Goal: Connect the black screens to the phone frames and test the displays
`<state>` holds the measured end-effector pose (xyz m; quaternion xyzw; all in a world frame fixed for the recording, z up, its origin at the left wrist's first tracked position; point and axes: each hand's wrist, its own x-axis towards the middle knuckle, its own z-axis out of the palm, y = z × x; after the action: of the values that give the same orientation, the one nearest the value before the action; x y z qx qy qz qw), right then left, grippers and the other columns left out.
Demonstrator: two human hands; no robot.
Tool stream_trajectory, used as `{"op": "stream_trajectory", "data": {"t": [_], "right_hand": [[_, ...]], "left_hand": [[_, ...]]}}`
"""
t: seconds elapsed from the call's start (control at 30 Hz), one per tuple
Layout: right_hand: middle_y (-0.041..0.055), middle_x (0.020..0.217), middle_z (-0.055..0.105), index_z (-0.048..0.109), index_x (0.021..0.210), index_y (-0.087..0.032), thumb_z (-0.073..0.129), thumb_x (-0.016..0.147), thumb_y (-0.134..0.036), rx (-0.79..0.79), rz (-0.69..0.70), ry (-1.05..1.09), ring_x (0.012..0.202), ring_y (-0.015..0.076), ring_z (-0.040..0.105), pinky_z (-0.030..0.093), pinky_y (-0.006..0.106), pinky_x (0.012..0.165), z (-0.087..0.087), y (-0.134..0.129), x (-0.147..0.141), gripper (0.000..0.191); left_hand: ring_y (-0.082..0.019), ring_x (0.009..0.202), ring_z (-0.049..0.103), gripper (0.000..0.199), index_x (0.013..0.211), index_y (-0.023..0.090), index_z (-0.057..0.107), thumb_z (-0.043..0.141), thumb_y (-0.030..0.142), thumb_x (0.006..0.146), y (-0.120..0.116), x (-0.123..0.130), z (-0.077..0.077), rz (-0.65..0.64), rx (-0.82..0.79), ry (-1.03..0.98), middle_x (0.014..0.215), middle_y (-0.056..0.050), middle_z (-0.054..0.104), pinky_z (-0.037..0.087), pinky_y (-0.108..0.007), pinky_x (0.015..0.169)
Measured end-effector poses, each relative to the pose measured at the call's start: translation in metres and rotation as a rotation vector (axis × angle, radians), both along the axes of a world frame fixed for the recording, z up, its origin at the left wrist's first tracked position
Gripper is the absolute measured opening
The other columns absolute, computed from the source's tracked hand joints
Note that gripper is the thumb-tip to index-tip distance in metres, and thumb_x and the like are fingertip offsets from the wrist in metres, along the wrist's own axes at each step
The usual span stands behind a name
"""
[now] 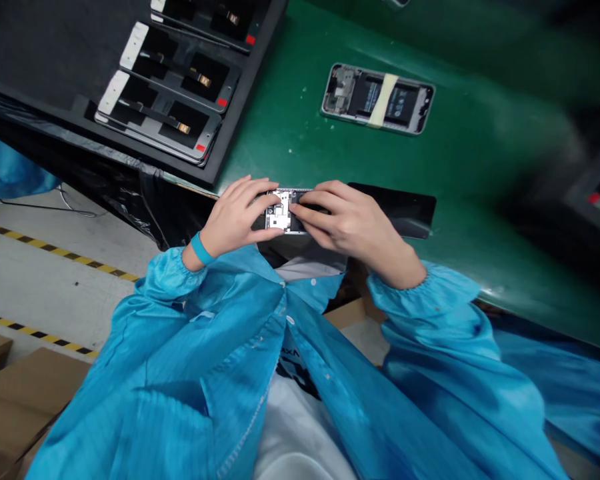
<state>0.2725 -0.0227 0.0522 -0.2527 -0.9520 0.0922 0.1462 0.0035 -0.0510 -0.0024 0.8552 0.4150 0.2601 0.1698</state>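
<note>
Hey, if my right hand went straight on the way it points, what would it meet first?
Likely the silver plate on the phone you're holding, then your left hand; depth is unclear.

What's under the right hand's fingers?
The right hand has its fingers over an opened phone. A bright metallic section and some dark surface show; whatever the fingers cover is hidden.

Green tabletop [480, 147]; on it: black tray [55, 60]; tape-banded open phone [400, 101]; dark glossy panel [400, 210]

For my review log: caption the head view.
Left hand holding an opened phone, right hand touching it, at a green table; a cream-banded phone beyond.
</note>
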Motion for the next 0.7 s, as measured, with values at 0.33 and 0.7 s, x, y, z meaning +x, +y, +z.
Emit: {"op": "stream_trajectory", "data": {"t": [0.33,0.7], "right_hand": [[0.0109,0.127,0.076,0.074,0.137,-0.025,0.052,0.107,-0.02,-0.031,0.022,0.063,0.117,0.0271,0.066,0.06,0.049,0.097,-0.022,0.009,0.015,0.037],[0.0115,0.113,0.075,0.074,0.131,-0.021,0.056,0.108,-0.018,0.106,-0.04,0.095,0.105,0.0233,0.068,0.06,0.039,0.089,-0.021,-0.006,0.01,0.029]], "left_hand": [[-0.034,0.142,0.062,0.058,0.134,0.019,0.069,0.062,0.067,0.102,0.0,0.001,0.0,0.0,0.001,-0.014,0.144,-0.017,0.069,0.043,-0.059,0.127],[-0.035,0.143,0.061,0.056,0.134,0.021,0.068,0.064,0.066,0.102,-0.001,0.001,0.0,-0.006,-0.017,-0.036,0.146,-0.017,0.067,0.042,-0.061,0.127]]}}
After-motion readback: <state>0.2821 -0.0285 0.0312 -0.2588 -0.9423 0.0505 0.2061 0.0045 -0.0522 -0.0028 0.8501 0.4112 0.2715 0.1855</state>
